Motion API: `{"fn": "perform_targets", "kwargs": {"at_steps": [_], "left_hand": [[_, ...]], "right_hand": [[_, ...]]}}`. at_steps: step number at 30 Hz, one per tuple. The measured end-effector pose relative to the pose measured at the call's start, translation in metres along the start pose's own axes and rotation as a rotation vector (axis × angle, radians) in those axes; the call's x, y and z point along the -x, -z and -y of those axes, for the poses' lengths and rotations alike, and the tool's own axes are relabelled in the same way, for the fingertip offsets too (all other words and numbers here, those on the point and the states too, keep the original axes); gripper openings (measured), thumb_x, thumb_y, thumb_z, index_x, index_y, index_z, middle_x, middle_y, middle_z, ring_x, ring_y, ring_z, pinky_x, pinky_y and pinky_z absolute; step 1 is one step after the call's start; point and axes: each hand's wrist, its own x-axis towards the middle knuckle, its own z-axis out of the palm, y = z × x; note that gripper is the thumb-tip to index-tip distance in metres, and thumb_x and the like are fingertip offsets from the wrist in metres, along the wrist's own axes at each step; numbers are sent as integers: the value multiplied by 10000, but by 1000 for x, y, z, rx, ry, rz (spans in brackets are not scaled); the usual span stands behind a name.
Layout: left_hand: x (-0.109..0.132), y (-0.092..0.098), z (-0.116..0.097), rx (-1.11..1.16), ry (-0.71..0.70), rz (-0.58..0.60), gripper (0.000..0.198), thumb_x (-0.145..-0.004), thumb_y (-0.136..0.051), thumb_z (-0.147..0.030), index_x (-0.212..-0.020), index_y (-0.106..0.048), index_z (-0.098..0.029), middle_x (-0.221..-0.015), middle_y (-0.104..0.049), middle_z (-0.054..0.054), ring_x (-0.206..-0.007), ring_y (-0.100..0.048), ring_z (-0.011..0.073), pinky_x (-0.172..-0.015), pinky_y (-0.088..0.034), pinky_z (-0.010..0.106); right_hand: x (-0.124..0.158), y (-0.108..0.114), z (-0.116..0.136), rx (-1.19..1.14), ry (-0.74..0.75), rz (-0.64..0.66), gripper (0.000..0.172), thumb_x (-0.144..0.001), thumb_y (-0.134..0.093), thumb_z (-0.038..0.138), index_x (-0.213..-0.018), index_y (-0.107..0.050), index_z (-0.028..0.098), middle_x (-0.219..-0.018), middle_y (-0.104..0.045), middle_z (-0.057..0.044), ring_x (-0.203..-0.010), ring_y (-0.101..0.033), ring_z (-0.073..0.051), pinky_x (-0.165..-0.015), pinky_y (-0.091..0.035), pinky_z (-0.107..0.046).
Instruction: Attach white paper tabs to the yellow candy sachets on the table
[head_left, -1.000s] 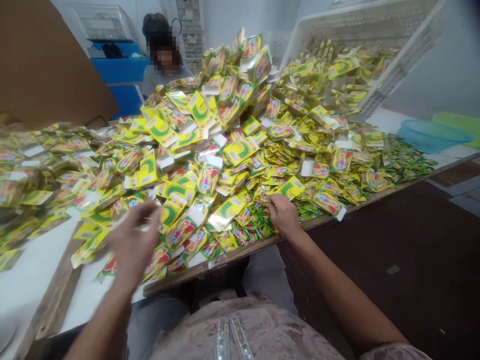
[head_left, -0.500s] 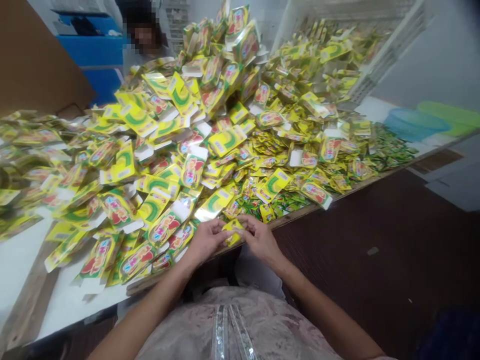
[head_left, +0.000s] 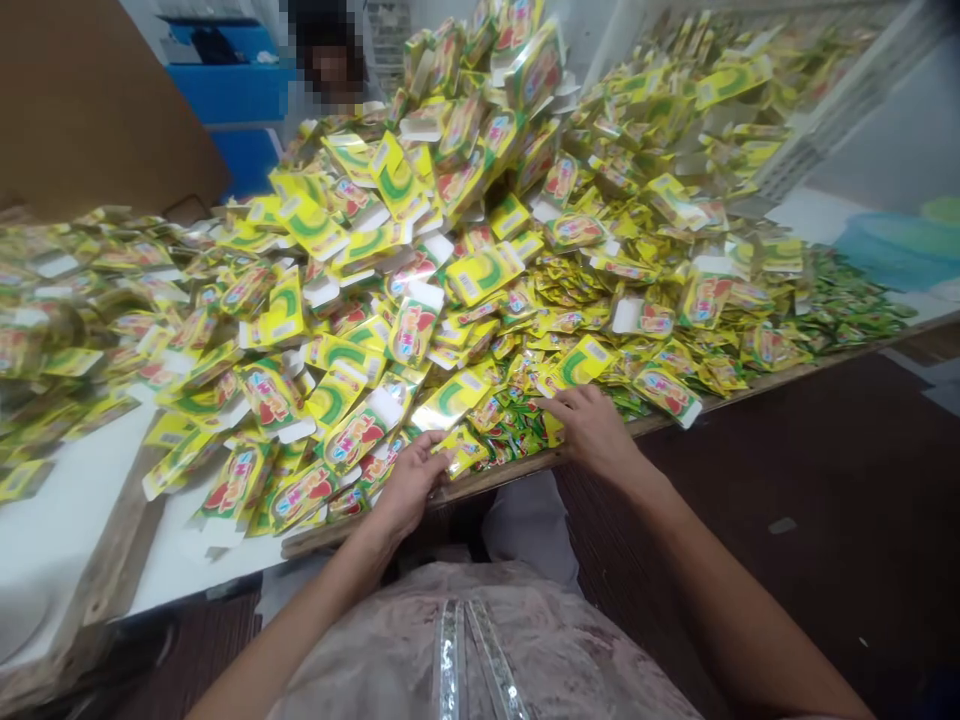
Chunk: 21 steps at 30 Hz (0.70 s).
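Observation:
A huge heap of yellow and green flat cartons and small sachets (head_left: 465,250) covers the table. My left hand (head_left: 409,485) rests at the table's near edge, fingers curled on a small yellow sachet (head_left: 463,447). My right hand (head_left: 592,425) lies palm down on the small green and yellow sachets (head_left: 517,425) at the pile's front, fingers reaching into them; whether it grips one is hidden. Larger folded cartons (head_left: 352,435) lie just left of my left hand.
The wooden table edge (head_left: 750,395) runs diagonally to the right. A white crate (head_left: 832,110) is tipped at the back right. Another person (head_left: 330,60) sits beyond the pile. Brown cardboard (head_left: 97,100) stands at the left; blue and green basins (head_left: 900,245) at the right.
My hands were together in front of me on one sachet; now they have parted, the right reaching forward into the small sachets, the left staying near the edge with a sachet.

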Motion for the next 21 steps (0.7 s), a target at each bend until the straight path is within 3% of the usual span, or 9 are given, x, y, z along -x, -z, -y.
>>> {"fn": "perform_targets", "kwargs": {"at_steps": [4, 8, 11, 14, 17, 21], "left_hand": [[-1, 0, 1, -29, -1, -46, 534, -490, -820, -371, -901, -549, -165, -606, -592, -48, -444, -538, 94, -472, -425, 201], [-1, 1, 3, -137, -45, -47, 531, -515, -800, -409, -908, -561, -144, -453, -454, -101, -371, -482, 87, -398, -301, 176], [0, 4, 4, -191, -68, -27, 499, -540, -781, -439, -883, -577, -140, -427, -386, -118, -338, -425, 72, -390, -240, 180], [0, 8, 5, -267, -110, -48, 468, -555, -776, -440, -857, -588, -136, -432, -376, -113, -359, -371, 55, -410, -231, 181], [-1, 11, 7, -286, -151, -59, 449, -567, -769, -434, -852, -582, -142, -451, -382, -104, -403, -371, 62, -430, -256, 182], [-1, 11, 9, -283, -183, -40, 417, -617, -717, -446, -881, -577, -154, -490, -441, -81, -428, -408, 85, -442, -302, 201]], "right_hand": [[2, -11, -13, 26, -21, 62, 265, -760, -578, 88, -1003, -659, 158, -950, -606, -112, -910, -462, -248, -778, -340, -324], [3, -19, -14, 33, -47, 61, 389, -759, -628, 145, -1145, -587, 177, -1069, -561, -116, -939, -455, -253, -738, -343, -313], [4, -17, -13, 54, -79, 95, 323, -759, -650, 190, -1079, -606, 179, -1050, -560, -116, -927, -454, -261, -702, -333, -314], [3, -9, -7, 40, -98, 28, 319, -768, -636, 178, -1082, -591, 148, -1120, -543, -134, -957, -444, -259, -732, -327, -323], [-1, -2, 6, 25, -1, 0, 319, -805, -582, 161, -1123, -583, 189, -1165, -547, -110, -1002, -430, -251, -765, -302, -341], [-10, -7, 23, 77, 157, 147, 178, -822, -529, 136, -909, -658, 221, -1091, -589, -87, -1004, -425, -262, -744, -270, -365]]}}
